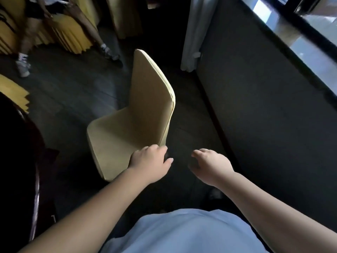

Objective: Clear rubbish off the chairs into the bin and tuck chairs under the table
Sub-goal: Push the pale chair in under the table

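Note:
A cream padded chair (135, 114) stands on the dark floor in the middle of the head view, its seat facing left and its back rising toward the upper right. The seat is bare. My left hand (151, 158) rests on the near corner of the chair, where seat and back meet, fingers curled over the edge. My right hand (211, 164) hovers to the right of the chair, fingers apart, holding nothing and touching nothing. A dark round table edge (23, 143) shows at the left. No bin is in view.
A dark low wall (264, 106) runs along the right under a window ledge (310, 52). A white curtain (197, 33) hangs behind the chair. Yellow-draped furniture (69, 33) and a seated person's legs (25, 48) are at the top left.

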